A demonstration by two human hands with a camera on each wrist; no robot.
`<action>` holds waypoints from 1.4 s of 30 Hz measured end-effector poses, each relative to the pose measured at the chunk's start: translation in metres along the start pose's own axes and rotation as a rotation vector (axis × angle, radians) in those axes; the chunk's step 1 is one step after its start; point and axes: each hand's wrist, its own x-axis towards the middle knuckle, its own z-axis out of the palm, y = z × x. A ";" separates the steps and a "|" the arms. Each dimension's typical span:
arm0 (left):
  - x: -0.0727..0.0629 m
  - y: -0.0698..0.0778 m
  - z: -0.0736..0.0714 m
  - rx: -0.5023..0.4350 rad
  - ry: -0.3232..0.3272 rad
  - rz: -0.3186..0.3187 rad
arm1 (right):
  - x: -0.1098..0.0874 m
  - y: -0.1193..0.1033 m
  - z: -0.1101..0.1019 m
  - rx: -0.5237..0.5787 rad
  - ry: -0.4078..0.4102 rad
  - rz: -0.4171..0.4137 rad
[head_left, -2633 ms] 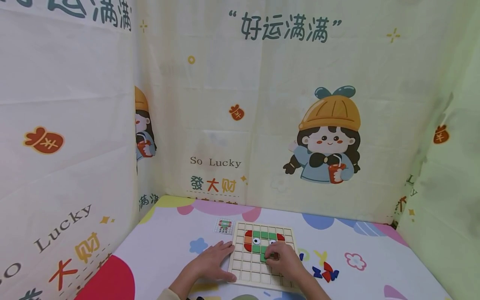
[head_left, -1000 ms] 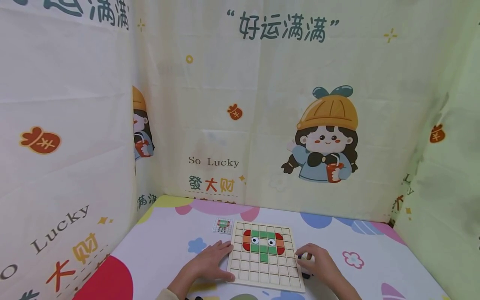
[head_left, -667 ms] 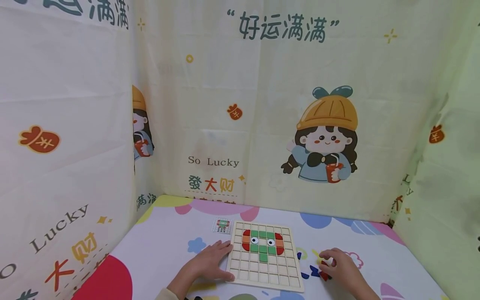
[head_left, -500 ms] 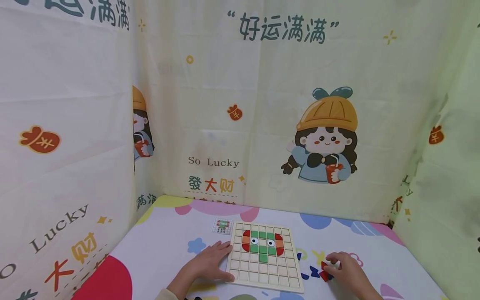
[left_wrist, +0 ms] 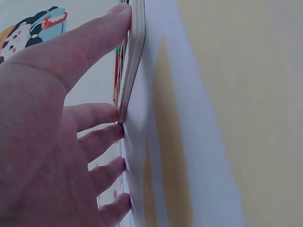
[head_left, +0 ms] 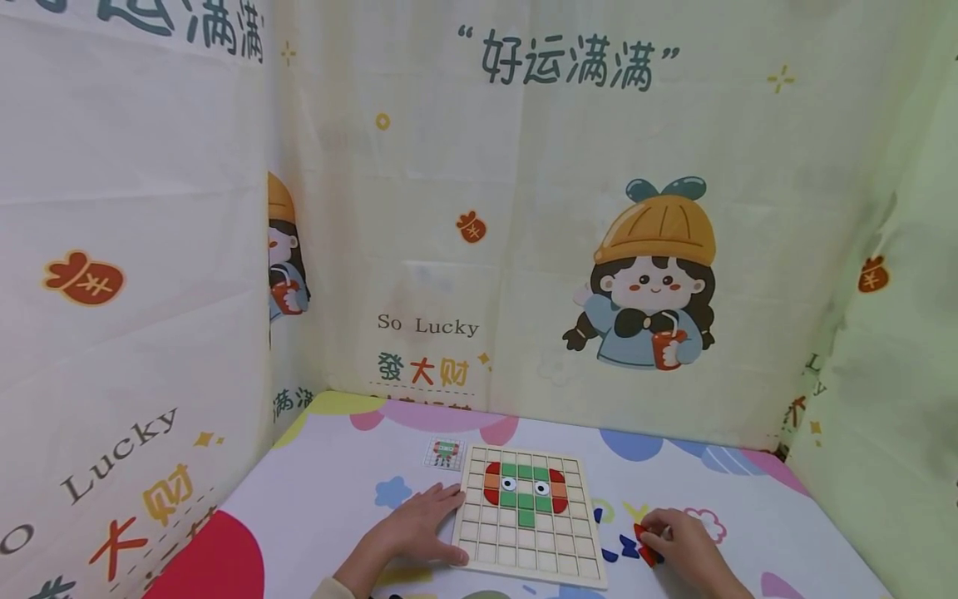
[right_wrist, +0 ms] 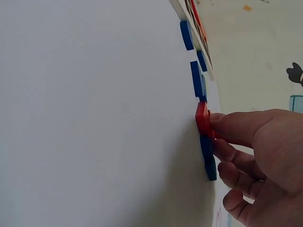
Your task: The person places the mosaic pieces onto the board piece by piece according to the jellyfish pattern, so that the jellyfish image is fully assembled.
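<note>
At the near left of the wooden grid board (head_left: 506, 532), my left hand (head_left: 421, 528) lies spread and relaxed, thumb and fingertips touching its edge. Beyond it sits a small picture card (head_left: 446, 452). Green, red and orange tiles (head_left: 526, 501) fill the board's upper middle. Just past its right side lie blue pieces (head_left: 629, 546); next, my right hand (head_left: 679, 541) pinches a red piece (head_left: 639, 531) between thumb and finger.
</note>
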 end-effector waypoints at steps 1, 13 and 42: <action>0.000 0.000 0.000 0.001 0.000 0.002 | 0.001 -0.001 0.001 0.002 -0.001 -0.004; 0.001 -0.001 0.002 -0.003 0.005 0.000 | 0.011 -0.021 0.007 -0.012 0.041 -0.035; 0.000 0.002 0.001 0.011 0.011 0.006 | 0.011 -0.080 0.047 0.193 -0.032 -0.301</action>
